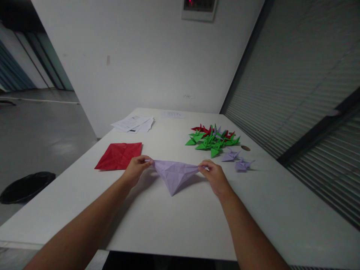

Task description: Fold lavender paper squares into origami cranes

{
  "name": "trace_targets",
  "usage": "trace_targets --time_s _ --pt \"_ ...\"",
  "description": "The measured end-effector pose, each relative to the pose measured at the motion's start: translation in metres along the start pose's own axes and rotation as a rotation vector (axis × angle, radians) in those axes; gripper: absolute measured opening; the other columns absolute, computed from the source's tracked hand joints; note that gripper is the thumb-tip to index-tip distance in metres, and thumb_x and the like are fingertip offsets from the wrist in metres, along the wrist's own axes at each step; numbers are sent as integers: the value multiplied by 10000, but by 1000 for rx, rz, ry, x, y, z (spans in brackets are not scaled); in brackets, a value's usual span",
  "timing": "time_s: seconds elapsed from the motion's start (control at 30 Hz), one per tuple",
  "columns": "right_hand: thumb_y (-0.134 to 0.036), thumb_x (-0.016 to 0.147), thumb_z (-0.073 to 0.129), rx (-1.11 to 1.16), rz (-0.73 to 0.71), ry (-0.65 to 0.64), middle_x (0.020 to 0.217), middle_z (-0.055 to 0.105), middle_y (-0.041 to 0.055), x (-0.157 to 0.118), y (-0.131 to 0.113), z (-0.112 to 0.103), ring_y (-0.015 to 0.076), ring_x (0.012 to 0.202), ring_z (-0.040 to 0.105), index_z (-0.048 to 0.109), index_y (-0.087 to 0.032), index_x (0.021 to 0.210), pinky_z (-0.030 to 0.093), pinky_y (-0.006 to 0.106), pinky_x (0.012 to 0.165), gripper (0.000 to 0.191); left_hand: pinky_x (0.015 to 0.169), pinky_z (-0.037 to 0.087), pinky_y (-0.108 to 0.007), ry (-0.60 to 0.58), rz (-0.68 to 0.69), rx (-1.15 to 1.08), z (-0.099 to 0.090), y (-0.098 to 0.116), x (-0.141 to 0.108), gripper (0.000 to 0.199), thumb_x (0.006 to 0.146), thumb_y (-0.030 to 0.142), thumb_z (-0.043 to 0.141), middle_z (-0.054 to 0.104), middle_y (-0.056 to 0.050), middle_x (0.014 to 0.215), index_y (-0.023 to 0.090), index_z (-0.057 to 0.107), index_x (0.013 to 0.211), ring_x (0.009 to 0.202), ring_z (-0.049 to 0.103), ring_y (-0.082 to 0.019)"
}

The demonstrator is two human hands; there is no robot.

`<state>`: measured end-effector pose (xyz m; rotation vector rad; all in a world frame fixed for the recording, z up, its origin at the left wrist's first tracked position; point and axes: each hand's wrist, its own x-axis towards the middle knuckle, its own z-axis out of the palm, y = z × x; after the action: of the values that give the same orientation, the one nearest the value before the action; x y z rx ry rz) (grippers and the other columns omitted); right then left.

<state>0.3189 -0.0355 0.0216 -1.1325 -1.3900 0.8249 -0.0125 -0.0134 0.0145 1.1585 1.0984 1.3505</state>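
A creased sheet of lilac origami paper (174,173) is stretched between my hands above the white table (168,228), its lower corner pointing toward me. My left hand (138,167) pinches the paper's left corner. At the right corner, my right hand (214,174) pinches it between thumb and fingers. Red origami paper (120,156) with fold lines lies flat just beyond my left hand. Two lilac paper cranes, the nearer one (243,165) and the farther one (231,155), rest to the right of my right hand.
A pile of green paper cranes (209,141), with red and lilac ones among them, sits at the right back. Printed sheets (132,123) lie at the back left. A round brown disc (245,148) is near the window blinds (303,75). A black-lined bin (26,186) stands left of the table.
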Motion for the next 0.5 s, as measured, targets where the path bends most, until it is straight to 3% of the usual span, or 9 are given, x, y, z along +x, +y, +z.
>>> trace_targets --time_s 0.13,0.2,0.33,0.5 --pt "-389 721 807 108 -36 -20 897 652 50 -3 -2 1 220 890 591 709 -218 739 490 325 798 198 729 491 -296 -20 15 -102 0 3 -2 379 584 368 923 726 -88 845 130 782 843 781 630 -175" --pt "-379 747 801 185 -47 -34 946 668 55 -5 -2 2 218 905 603 716 -227 766 493 330 812 176 716 488 -294 -26 30 -130 1 6 -4 336 613 362 908 720 -77 817 134 776 822 752 620 -162" --pt "-417 749 815 266 5 -30 959 682 57 -8 -3 2 182 766 595 718 -227 792 499 325 717 217 636 447 -261 18 79 -149 3 8 -6 272 639 349 887 650 -19 678 146 739 742 643 554 -120" --pt "-466 669 859 337 111 37 859 698 48 -7 -3 3 158 662 581 710 -213 788 492 305 616 318 668 475 -272 16 83 -195 3 6 -5 284 659 376 872 641 -12 683 160 703 734 660 573 -126"
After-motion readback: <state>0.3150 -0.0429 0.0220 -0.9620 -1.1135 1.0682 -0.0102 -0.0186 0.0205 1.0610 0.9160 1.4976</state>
